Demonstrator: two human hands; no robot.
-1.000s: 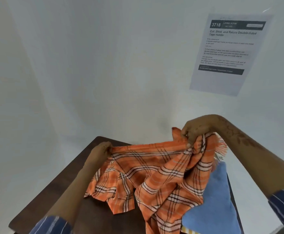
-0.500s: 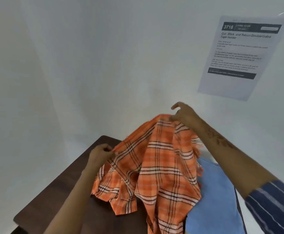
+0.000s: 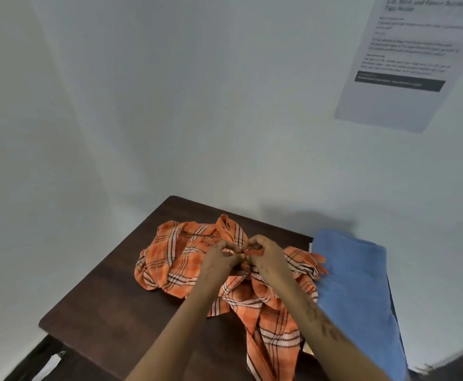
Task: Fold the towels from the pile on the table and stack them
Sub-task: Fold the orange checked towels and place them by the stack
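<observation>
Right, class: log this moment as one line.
both hands pinch crumpled orange plaid towel | on dark wooden table | blue towel beside

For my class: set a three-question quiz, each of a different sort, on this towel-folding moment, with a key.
1. True or false: the orange plaid towel lies neatly folded on the dark wooden table.
2. Which hands pinch it? A) left hand only B) right hand only C) both
3. Fill in: on the person's right of the plaid towel lies a ___ towel.

Key: 1 false, it is crumpled; 2 C; 3 blue.
</observation>
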